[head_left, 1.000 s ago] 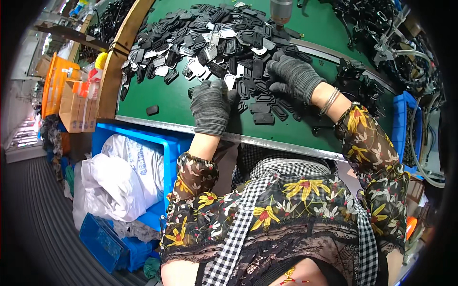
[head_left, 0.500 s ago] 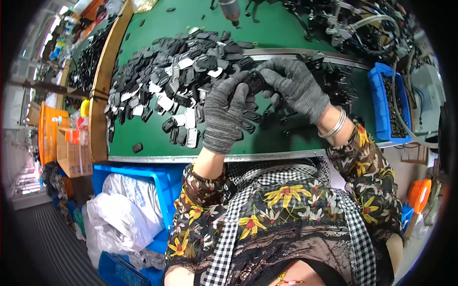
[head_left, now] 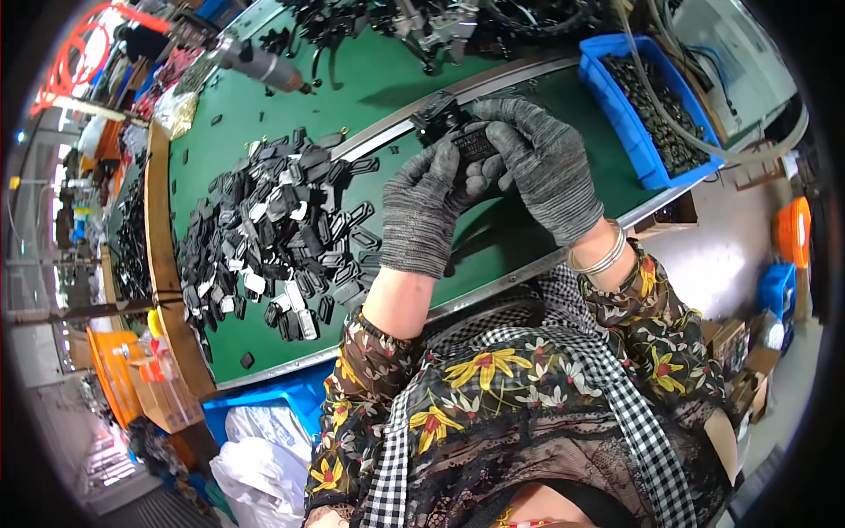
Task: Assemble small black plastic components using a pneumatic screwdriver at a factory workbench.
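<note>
My left hand (head_left: pixel 421 204) and my right hand (head_left: pixel 549 169), both in grey knitted gloves, meet over the green worktable (head_left: pixel 370 304). Between their fingertips is a small black rectangular plastic piece (head_left: pixel 473 144). The left thumb presses one end, and the right thumb and fingers close on the other. Just beyond the hands sits a cluster of black parts (head_left: pixel 436 113), partly covered by the fingers. To the left spreads a loose pile of black plastic pieces (head_left: pixel 277 207), a few showing pale faces.
A power driver (head_left: pixel 260 66) hangs over the table's far left. A metal rail (head_left: pixel 387 128) crosses the table. At the right stands a blue bin (head_left: pixel 616 110) of small dark parts. A wooden board (head_left: pixel 163 238) edges the left side; white bags (head_left: pixel 264 475) lie below.
The view has swung right, so the pile and driver now appear farther left and the blue bin nearer. Both hands still hold the black piece, now lying more level and closer to the black cluster.
</note>
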A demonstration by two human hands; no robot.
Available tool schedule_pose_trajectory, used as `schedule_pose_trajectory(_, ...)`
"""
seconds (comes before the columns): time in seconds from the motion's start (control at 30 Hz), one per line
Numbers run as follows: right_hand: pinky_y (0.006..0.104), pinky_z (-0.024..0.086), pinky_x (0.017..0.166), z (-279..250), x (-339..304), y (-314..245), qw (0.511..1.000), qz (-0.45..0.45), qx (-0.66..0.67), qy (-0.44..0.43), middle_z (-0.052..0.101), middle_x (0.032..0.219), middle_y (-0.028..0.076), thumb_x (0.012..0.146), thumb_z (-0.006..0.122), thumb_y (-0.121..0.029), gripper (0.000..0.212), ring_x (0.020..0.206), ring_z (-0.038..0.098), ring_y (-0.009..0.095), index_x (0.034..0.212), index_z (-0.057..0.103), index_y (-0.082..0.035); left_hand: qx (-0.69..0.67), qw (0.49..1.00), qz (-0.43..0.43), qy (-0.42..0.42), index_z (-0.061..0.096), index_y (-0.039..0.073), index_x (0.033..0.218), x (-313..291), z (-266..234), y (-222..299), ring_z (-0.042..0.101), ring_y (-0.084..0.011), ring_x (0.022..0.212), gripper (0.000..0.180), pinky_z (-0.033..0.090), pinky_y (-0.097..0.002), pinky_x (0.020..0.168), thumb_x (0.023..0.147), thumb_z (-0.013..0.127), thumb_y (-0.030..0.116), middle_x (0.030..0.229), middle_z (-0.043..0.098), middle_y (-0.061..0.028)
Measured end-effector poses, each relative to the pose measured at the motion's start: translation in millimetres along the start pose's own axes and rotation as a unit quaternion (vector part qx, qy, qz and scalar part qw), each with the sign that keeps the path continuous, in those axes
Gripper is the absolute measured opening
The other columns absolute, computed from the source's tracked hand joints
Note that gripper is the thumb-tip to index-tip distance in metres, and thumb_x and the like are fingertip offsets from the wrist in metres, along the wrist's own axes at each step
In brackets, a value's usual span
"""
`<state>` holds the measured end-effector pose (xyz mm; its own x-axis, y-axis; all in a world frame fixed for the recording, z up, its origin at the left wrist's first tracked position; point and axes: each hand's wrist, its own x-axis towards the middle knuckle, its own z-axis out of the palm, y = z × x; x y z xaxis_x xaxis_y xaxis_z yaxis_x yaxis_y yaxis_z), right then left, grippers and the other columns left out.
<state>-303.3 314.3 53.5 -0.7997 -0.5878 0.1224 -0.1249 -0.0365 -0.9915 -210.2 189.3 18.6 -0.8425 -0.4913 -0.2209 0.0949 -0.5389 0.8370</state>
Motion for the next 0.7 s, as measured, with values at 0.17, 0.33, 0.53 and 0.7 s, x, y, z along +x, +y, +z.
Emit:
schedule_pose_trajectory(0.17,0.0278,0.054,0.063,-15,-10,0,0.999,0.012,-0.043,0.017,0.071,0.090,0.013,0.093,0.062,-0.009,0.023,0.069,0.069,0.019,0.115,0.065,-0.003,0.015,0.999,-0.035,0.013,0.063,-0.001,0.116,1,15,-7,0.066,-0.0139,0.079,0.028,0.059,-0.0253,0.067,0.096,0.066,0.018,0.094,0.068,-0.0060)
schedule_pose_trajectory(0.33,0.0318,0.056,0.070,-45,-8,16,0.923,-0.167,-0.344,-0.040,0.070,0.094,0.015,0.086,0.067,-0.010,0.035,0.078,0.070,0.025,0.120,0.061,-0.006,0.561,0.780,0.270,-0.064,0.069,0.000,0.104,-1,33,11,0.066,-0.0191,0.072,0.020,0.054,-0.0308,0.067,0.091,0.070,0.016,0.081,0.070,-0.0098)
schedule_pose_trajectory(0.53,0.0306,0.055,0.069,-94,-5,2,0.992,0.088,-0.089,0.010,0.070,0.087,0.009,0.089,0.069,-0.014,0.033,0.073,0.066,0.017,0.119,0.060,-0.004,0.452,0.853,0.260,-0.020,0.065,0.000,0.109,-14,33,-12,0.068,-0.0183,0.081,0.027,0.055,-0.0304,0.075,0.084,0.074,0.007,0.092,0.068,-0.0119)
schedule_pose_trajectory(0.7,0.0299,0.054,0.067,-94,-23,20,0.981,0.029,-0.194,-0.003,0.070,0.084,0.010,0.088,0.071,-0.016,0.017,0.073,0.066,0.016,0.096,0.069,-0.002,0.545,0.776,0.309,-0.067,0.060,0.002,0.116,-30,21,-73,0.063,-0.0278,0.087,0.039,0.053,-0.0383,0.075,0.080,0.075,0.008,0.101,0.062,-0.0144)
